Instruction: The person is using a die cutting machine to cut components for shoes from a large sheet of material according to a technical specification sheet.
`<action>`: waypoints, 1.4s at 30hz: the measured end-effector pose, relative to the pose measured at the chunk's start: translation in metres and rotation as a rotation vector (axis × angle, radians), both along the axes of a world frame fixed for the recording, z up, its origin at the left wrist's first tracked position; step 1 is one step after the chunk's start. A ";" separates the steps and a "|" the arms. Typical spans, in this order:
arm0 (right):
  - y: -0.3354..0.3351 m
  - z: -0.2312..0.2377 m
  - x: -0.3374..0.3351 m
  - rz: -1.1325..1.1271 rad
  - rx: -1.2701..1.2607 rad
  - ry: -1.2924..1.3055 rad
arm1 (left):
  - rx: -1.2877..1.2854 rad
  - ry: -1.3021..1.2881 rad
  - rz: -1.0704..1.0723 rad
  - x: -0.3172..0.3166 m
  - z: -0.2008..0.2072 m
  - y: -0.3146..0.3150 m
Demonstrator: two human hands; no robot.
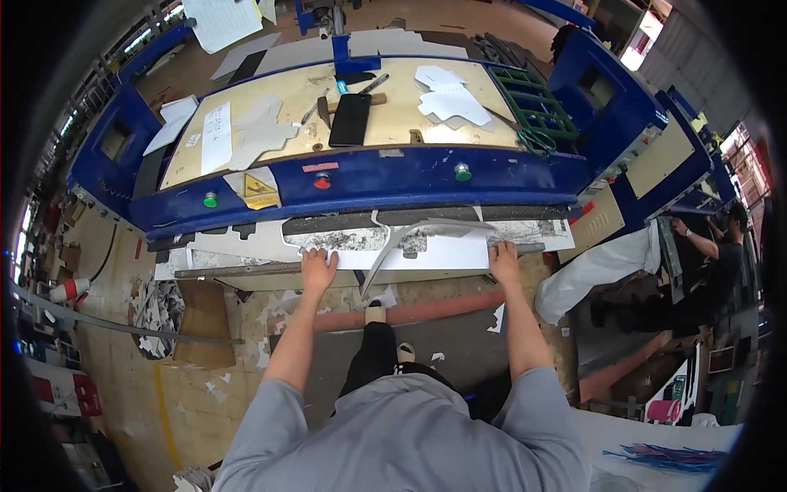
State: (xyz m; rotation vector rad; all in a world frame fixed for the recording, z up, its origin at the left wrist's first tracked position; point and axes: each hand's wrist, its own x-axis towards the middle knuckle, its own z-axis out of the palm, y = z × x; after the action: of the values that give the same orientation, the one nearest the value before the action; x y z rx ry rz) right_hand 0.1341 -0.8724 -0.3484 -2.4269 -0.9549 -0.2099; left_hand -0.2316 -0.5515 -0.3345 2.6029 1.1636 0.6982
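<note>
A white sheet [430,256] lies across the low bed of a blue press, in front of me. My left hand [319,271] grips its near left end, fingers over the top and palm toward me. At the opposite end, my right hand [504,262] holds the sheet's right edge in the same way. Between them, a narrow curved grey strip [385,261] arches over the sheet, its lower tip hanging past the near edge. Behind the sheet, the bed surface [340,239] is white with black scuffs. A white cut-out piece [238,239] lies left of my left hand.
On the press top sit a black phone [350,120], a hammer [325,111], white cut shapes [453,100] and green-handled scissors [534,141]. Buttons line the blue front beam [385,174]. A scrap-filled box [201,324] stands left on the floor; another person [705,262] is at right.
</note>
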 end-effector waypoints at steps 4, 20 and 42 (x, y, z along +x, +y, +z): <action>0.000 0.004 -0.011 -0.034 -0.079 -0.025 | 0.010 0.026 0.046 -0.004 0.005 -0.003; -0.048 0.103 0.001 -0.146 -0.061 0.745 | -0.449 0.406 -0.066 0.002 0.077 0.001; 0.219 0.085 -0.077 0.602 -0.532 0.284 | 0.003 0.286 -0.226 0.152 -0.017 0.023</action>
State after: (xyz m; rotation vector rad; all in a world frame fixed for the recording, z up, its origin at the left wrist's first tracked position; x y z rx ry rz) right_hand 0.0567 -0.6537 -0.2639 -2.3695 -1.6990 0.6580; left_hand -0.0794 -0.5285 -0.3519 2.8436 0.9118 0.2899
